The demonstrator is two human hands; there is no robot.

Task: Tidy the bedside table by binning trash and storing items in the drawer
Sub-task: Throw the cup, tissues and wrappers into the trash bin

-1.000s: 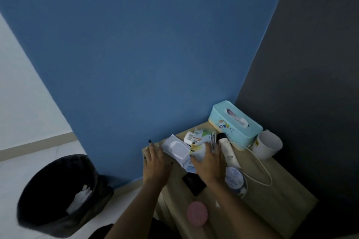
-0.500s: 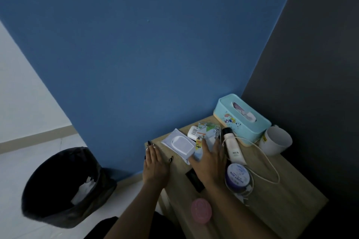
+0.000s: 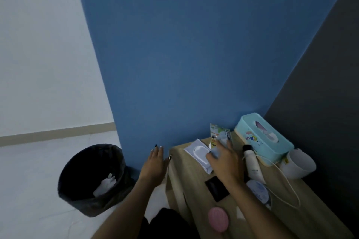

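A wooden bedside table (image 3: 186, 186) stands in the corner. My right hand (image 3: 223, 163) grips a crinkled printed wrapper (image 3: 219, 136) lifted above the table's far end, beside a white wipes pack (image 3: 198, 153). Just off the table's left edge my left hand (image 3: 154, 165) hovers flat with straight fingers, holding nothing. A black bin (image 3: 91, 176) with white paper inside stands on the floor to the left. No drawer shows in this view.
On the table lie a white tube with a black cap (image 3: 252, 163), a round jar (image 3: 258, 190), a white cable (image 3: 285, 186), a black card (image 3: 216, 187) and a pink disc (image 3: 218, 219). A teal tissue box (image 3: 262, 139) and white mug (image 3: 297, 163) stand at the back.
My right hand has closed on the wrapper and raised it off the table. My left hand has slid off the table's left edge. The camera has turned left.
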